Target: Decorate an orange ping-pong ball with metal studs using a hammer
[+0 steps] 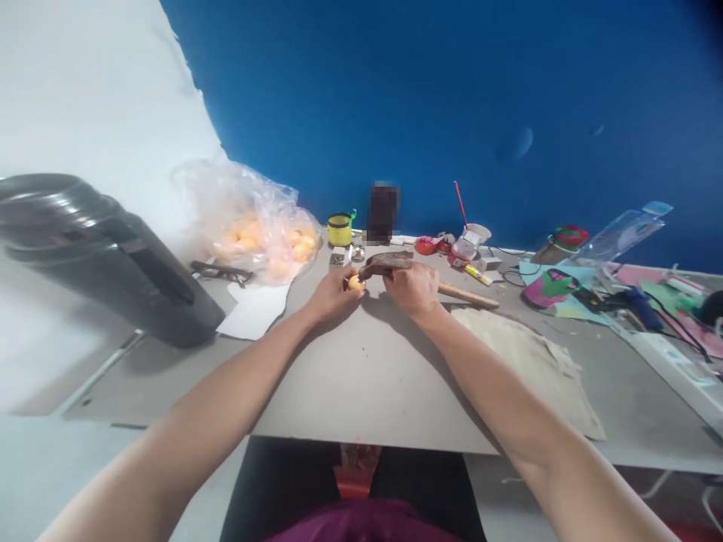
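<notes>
Conceivably, the left hand could be struck or the small, round, yellow-orange ball knocked loose, because the hammer with dark metal head and pale wooden handle is held close beside them. The ball is clamped between left thumb and fingers over the grey tabletop; the hammer is gripped near its head by the wrapped fingers of the right hand. Whether metal touches ball cannot be told.

Room btwn forearms over tabletop, but dk flask in way far L
</notes>
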`<state>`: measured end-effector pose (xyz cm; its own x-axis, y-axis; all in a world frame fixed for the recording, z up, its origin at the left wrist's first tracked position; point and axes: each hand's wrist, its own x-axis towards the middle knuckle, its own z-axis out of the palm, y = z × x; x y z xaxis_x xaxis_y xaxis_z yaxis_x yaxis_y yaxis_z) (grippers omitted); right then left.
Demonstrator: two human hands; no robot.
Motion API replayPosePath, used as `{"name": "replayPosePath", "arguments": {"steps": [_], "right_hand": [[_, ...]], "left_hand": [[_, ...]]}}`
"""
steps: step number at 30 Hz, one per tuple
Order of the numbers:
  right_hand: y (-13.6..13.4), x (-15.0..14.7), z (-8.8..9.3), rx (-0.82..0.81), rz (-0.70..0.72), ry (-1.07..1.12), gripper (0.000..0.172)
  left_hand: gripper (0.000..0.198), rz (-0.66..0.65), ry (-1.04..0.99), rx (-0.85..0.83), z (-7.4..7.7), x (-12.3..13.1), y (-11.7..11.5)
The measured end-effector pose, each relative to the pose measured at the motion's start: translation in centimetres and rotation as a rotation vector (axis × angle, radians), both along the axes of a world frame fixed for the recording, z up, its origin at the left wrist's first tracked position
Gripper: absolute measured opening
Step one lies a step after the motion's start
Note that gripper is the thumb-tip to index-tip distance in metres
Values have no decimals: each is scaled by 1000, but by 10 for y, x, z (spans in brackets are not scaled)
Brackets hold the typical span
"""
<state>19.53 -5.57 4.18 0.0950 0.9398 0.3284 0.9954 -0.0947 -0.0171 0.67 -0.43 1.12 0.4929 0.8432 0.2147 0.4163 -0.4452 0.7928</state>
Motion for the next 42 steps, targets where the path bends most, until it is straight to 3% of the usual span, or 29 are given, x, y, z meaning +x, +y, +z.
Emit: {"name": "replayPosePath", "arguments": {"steps": [8, 13, 17, 22, 27, 32, 36, 42], "right_hand": [[0, -3, 2, 63, 20, -21, 36], [-2, -3, 7, -19, 59, -24, 33], [-1, -2, 7, 75, 26, -26, 38], [0, -3, 5, -17, 46, -33, 33], [-1, -2, 8, 122, 23, -51, 37], [-3, -3, 8, 38, 93, -61, 32], [-2, -4, 10, 106, 49, -48, 37], [-2, -3, 12, -3, 75, -27, 34]], "left_hand": [[17, -5, -109, -66, -2, 1, -3], [28, -4, -160, -96, -3, 3, -4], [25, 33, -188, -120, -2, 4, -7], [27, 19, -194, -126, 0, 4, -5], [22, 36, -182, -124, 2, 5, -6], [21, 24, -217, -164, 3, 4, -8], [18, 39, -184, -129, 3, 4, -8], [19, 28, -201, -154, 2, 4, -8]]}}
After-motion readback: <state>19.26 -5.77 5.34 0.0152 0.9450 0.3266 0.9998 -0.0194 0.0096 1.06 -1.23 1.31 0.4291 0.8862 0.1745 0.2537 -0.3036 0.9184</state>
